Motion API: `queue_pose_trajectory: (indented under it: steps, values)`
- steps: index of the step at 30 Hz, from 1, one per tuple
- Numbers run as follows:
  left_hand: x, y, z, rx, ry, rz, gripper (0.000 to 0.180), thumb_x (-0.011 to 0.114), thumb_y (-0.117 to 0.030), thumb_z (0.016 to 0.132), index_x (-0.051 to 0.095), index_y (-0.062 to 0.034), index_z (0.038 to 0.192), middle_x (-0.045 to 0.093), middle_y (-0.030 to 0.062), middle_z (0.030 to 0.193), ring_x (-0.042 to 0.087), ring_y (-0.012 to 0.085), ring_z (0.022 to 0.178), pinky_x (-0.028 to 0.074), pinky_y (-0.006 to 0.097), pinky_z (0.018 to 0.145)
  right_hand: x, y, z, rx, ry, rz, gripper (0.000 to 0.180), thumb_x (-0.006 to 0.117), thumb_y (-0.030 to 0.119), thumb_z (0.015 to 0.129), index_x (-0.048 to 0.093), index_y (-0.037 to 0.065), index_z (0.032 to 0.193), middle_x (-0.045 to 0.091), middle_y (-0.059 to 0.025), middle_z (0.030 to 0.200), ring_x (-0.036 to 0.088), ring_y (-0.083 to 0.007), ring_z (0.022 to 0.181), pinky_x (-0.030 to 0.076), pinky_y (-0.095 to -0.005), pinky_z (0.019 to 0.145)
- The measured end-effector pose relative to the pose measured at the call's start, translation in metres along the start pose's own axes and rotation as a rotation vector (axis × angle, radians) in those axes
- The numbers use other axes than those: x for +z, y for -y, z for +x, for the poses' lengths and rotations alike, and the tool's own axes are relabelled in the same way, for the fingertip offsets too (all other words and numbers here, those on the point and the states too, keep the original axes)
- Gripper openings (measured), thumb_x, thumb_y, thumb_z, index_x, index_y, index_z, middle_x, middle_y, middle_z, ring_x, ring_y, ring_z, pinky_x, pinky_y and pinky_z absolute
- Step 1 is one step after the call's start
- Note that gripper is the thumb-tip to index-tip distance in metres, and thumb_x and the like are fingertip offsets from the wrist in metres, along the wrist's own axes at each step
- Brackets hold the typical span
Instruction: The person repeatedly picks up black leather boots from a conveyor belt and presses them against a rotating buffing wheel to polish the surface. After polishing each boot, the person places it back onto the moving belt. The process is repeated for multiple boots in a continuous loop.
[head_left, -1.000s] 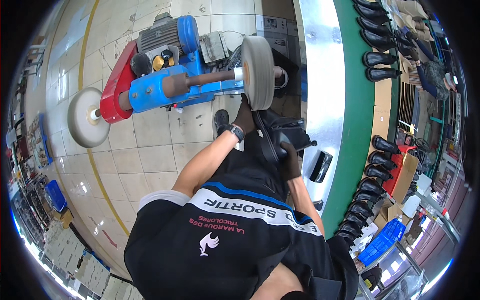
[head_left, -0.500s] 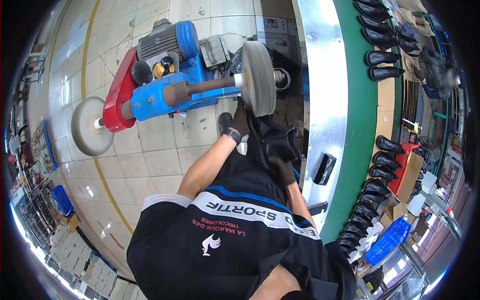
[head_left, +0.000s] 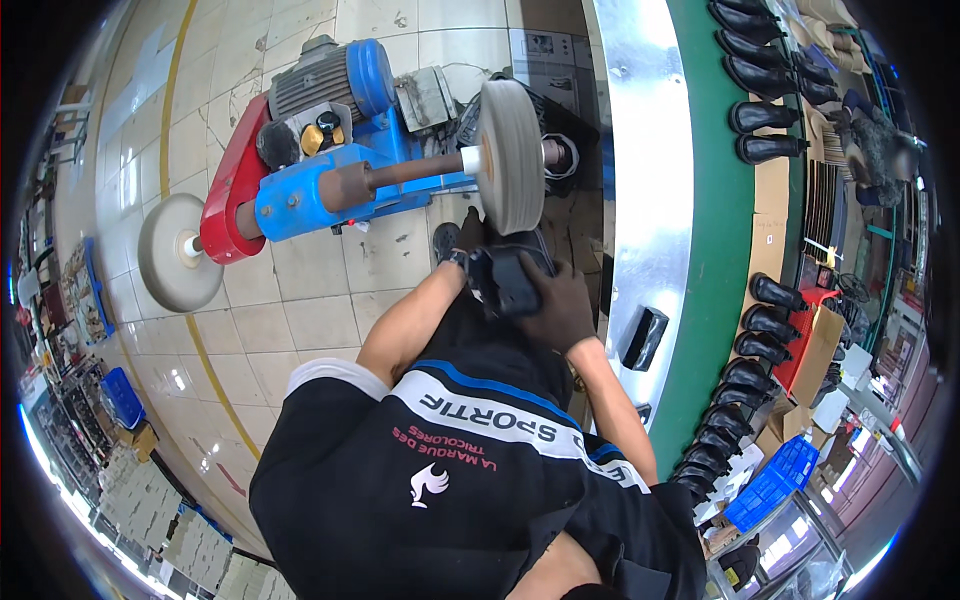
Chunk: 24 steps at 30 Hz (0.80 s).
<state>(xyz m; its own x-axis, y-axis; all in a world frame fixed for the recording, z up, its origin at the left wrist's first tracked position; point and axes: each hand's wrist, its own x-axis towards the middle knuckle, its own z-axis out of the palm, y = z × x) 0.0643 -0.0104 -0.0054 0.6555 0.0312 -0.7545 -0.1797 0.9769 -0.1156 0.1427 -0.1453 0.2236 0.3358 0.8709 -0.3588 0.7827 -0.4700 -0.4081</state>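
1. Green conveyor belt point(head_left: 722, 250), right side, carries rows of black boots point(head_left: 765, 118).
2. Blue-and-red buffing machine point(head_left: 320, 180) stands on tiled floor point(head_left: 300, 300); a grey side disc point(head_left: 175, 252) sits at its left end.
3. Buffing wheel point(head_left: 510, 155), pale, on the shaft's right end.
4. Black shoe point(head_left: 505, 275) just below the wheel, touching or nearly so.
5. Right hand point(head_left: 560, 305), dark-gloved, closed over the shoe.
6. Left hand point(head_left: 462, 245) grips the shoe's left side.

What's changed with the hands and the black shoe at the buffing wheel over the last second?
Both hands, the left hand and the dark-gloved right hand, have kept their grip on the black shoe, which has moved up close under the round grey buffing wheel. The blue and red polishing machine and the boots on the green conveyor stayed put.
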Motion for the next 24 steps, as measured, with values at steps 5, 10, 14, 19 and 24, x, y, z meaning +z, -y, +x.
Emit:
queue_pose_trajectory:
  steps: [5,10,14,19,24]
  values:
    - [0.000,-0.016,0.029,-0.038,0.066,0.023,0.057,0.041,-0.048,0.096,0.053,0.0002,0.124,0.063,0.0178,0.116,0.061,0.0299,0.108,0.046,0.042,0.096,0.033,0.000,0.045,0.093,0.017,-0.066,0.087,0.079,0.036,0.058,0.053,0.018,0.139,0.059,-0.0300,0.108,0.057,-0.0463,0.100,0.046,-0.0491,0.086]
    - [-0.017,-0.011,0.008,0.006,0.019,0.066,0.046,0.044,-0.039,0.095,0.056,0.0000,0.115,0.064,0.0165,0.108,0.062,0.0292,0.102,0.047,0.041,0.090,0.014,0.002,-0.011,0.153,-0.065,0.355,0.072,0.076,0.031,0.066,0.058,0.010,0.132,0.062,-0.0263,0.107,0.060,-0.0405,0.101,0.047,-0.0455,0.087]
    - [0.004,0.011,-0.023,0.007,-0.004,0.049,0.037,0.046,-0.032,0.094,0.058,-0.0001,0.109,0.065,0.0155,0.102,0.063,0.0287,0.096,0.048,0.041,0.085,0.035,-0.026,-0.046,0.529,0.008,1.059,0.056,0.069,0.027,0.081,0.056,-0.003,0.125,0.066,-0.0149,0.115,0.065,-0.0271,0.102,0.050,-0.0404,0.093]
    - [-0.006,-0.022,0.013,0.146,-0.038,0.086,0.027,0.049,-0.023,0.093,0.061,-0.0003,0.100,0.066,0.0143,0.094,0.065,0.0281,0.090,0.049,0.040,0.079,0.040,-0.027,0.004,0.775,0.110,2.128,0.046,0.062,0.040,0.087,0.061,0.008,0.120,0.065,-0.0126,0.115,0.064,-0.0266,0.102,0.053,-0.0460,0.090]
    - [-0.017,-0.061,-0.029,0.951,-0.361,0.998,0.019,0.051,-0.014,0.092,0.063,-0.0001,0.091,0.066,0.0158,0.087,0.065,0.0296,0.083,0.049,0.041,0.072,0.079,-0.063,0.043,0.949,0.233,1.962,0.048,0.058,0.053,0.089,0.059,0.020,0.124,0.066,-0.0063,0.115,0.062,-0.0230,0.106,0.053,-0.0548,0.081]
